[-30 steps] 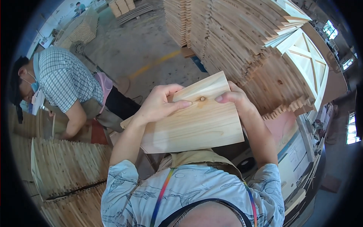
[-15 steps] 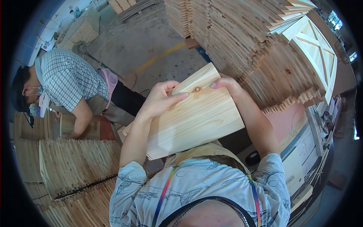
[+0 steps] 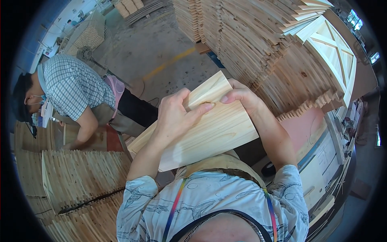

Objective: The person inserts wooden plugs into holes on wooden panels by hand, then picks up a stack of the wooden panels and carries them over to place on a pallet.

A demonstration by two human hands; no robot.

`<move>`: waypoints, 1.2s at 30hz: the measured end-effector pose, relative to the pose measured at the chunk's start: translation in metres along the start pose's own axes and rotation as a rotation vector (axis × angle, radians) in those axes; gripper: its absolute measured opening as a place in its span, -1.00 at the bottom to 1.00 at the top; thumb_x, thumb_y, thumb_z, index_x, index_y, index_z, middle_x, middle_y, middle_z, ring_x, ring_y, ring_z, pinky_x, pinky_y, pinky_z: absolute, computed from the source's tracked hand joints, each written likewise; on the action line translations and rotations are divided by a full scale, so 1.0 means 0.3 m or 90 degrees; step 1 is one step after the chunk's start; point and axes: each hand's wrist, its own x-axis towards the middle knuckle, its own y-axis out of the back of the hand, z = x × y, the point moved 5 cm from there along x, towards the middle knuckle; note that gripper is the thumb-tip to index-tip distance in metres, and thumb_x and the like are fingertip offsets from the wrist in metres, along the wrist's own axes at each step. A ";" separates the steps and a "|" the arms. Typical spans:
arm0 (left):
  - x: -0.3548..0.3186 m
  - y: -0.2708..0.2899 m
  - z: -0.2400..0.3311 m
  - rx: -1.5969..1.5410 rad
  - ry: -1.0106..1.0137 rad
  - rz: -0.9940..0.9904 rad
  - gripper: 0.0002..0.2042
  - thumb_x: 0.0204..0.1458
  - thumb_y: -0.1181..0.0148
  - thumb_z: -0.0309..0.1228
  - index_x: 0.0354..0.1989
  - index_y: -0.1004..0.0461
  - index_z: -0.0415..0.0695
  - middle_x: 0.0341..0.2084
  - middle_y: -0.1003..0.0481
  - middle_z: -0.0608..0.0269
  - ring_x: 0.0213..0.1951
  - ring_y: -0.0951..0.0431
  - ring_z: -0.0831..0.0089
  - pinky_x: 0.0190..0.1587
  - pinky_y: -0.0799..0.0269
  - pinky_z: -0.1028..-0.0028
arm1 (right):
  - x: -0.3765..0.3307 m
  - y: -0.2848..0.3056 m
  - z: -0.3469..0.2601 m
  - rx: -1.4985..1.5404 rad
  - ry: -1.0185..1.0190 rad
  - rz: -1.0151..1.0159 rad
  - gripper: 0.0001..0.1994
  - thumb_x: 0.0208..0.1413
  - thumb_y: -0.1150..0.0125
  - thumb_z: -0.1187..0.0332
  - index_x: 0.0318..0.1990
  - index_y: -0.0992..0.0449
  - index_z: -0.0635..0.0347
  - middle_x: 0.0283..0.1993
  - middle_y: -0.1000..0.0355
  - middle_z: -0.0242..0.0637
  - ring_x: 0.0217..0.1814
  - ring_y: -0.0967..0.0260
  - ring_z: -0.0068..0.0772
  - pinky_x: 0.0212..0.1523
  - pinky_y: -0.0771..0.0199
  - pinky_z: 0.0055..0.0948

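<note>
Just in front of the tan apron (image 3: 225,162), the person holds a pale board (image 3: 213,129) tilted, broad face up, its long axis running from lower left to upper right. Both hands grasp it near that upper-right end. The left hand (image 3: 179,113) comes over the long far edge, thumb laid on the face; the right hand (image 3: 243,97) grips by the short end, its thumb tip just beside the other. The left thumb sits further in toward the middle; most fingers I can't see. Past the left forearm stands a stack of boards (image 3: 86,173); ahead rises a taller stack (image 3: 246,48), and off left a co-worker (image 3: 76,86) bends.
</note>
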 end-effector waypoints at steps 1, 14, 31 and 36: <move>0.001 0.001 -0.001 0.015 0.010 0.016 -0.52 -0.13 -0.59 -0.07 -0.29 -0.62 -0.28 -0.47 -0.62 0.11 -0.41 -0.59 0.46 -0.28 -0.47 0.43 | 0.001 -0.001 0.000 0.001 0.001 0.001 -0.35 -0.24 -0.28 0.34 0.12 -0.52 0.50 0.04 -0.56 0.06 0.10 -0.52 -0.15 0.18 -0.45 -0.37; 0.048 0.027 -0.059 -0.360 0.000 -0.330 -0.64 -0.04 -0.56 -0.28 -0.14 -0.63 -0.23 -0.31 -0.62 0.41 -0.25 -0.54 0.65 -0.12 -0.45 0.52 | -0.019 -0.005 -0.001 -0.017 0.015 -0.019 -0.41 -0.24 -0.31 0.35 0.04 -0.58 0.49 -0.03 -0.61 -0.03 0.00 -0.56 -0.26 0.14 -0.47 -0.42; -0.001 0.115 -0.064 -0.485 0.057 -0.309 -0.62 -0.04 -0.56 -0.43 -0.04 -0.61 -0.22 -0.24 -0.61 0.40 -0.21 -0.55 0.65 -0.11 -0.46 0.54 | -0.045 -0.067 -0.138 -0.564 0.098 0.183 -0.62 0.32 -0.19 0.14 -0.25 -0.64 0.37 -0.33 -0.60 -0.28 -0.27 -0.47 -0.56 -0.18 -0.39 -0.49; -0.083 0.093 0.028 -0.292 -0.088 -0.152 -0.65 -0.04 -0.54 -0.46 -0.09 -0.58 -0.24 -0.33 -0.56 0.36 -0.24 -0.58 0.56 -0.21 -0.49 0.47 | -0.064 0.039 -0.036 -0.486 0.365 0.370 -0.29 0.53 0.33 -0.09 -0.49 -0.52 0.28 -0.53 -0.39 -0.31 -0.45 -0.21 -0.52 -0.35 -0.20 -0.40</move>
